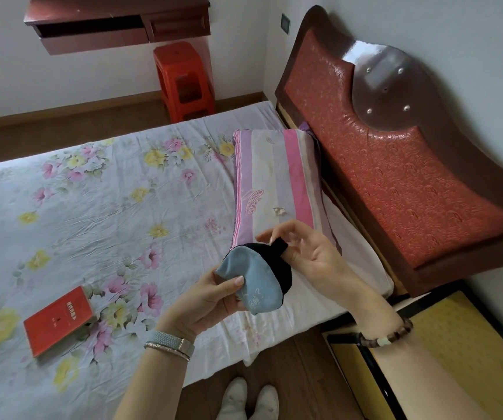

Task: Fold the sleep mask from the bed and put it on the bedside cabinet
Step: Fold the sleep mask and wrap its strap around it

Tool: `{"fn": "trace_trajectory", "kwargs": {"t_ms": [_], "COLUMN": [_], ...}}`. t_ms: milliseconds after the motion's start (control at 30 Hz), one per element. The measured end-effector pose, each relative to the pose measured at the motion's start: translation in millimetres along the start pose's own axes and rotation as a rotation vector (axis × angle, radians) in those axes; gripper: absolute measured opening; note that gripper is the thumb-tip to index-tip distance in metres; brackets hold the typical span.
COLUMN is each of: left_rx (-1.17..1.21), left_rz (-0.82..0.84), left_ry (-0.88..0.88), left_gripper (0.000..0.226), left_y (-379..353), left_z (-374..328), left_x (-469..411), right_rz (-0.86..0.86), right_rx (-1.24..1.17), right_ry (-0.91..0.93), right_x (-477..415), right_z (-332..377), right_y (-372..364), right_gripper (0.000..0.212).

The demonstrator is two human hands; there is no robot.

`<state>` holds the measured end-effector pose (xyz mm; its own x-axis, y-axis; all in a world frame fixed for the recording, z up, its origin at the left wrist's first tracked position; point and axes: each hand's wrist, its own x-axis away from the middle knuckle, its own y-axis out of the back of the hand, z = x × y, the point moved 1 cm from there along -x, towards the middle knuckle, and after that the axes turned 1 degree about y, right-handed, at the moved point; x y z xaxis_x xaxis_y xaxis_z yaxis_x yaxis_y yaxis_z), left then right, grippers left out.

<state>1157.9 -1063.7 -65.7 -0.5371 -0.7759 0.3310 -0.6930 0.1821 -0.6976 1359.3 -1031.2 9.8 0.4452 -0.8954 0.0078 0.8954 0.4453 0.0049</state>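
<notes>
The sleep mask (253, 280) is light blue on one face and black on the other, folded over on itself, held in the air above the bed's near corner. My left hand (204, 298) pinches its lower left edge, thumb on the blue face. My right hand (310, 256) is at the mask's upper right, its fingers around the black strap (279, 246) that sticks up. The bedside cabinet (456, 338), yellow-topped with a dark frame, stands at the lower right beside the bed, partly hidden by my right forearm.
The bed (92, 207) has a floral sheet with a red book (59, 321) lying on it at the left. A striped pillow (277, 177) lies against the red padded headboard (395, 165). A red plastic stool (185, 81) and a wall-mounted desk (116, 22) stand beyond the bed.
</notes>
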Motion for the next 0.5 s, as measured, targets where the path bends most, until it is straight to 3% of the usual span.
{"fn": "trace_trajectory", "kwargs": {"t_ms": [300, 500], "left_rx": [0.056, 0.107], "left_rz": [-0.002, 0.003], "left_ry": [-0.04, -0.041], "left_gripper": [0.046, 0.047], "left_y": [5, 10], "left_z": [9, 16], "left_x": [4, 6], "right_rz": [-0.039, -0.09], "right_rx": [-0.401, -0.748], "right_ry": [-0.159, -0.229], "right_x": [3, 0], "right_z": [1, 1], "right_y": [-19, -21], "right_gripper": [0.016, 0.036]}}
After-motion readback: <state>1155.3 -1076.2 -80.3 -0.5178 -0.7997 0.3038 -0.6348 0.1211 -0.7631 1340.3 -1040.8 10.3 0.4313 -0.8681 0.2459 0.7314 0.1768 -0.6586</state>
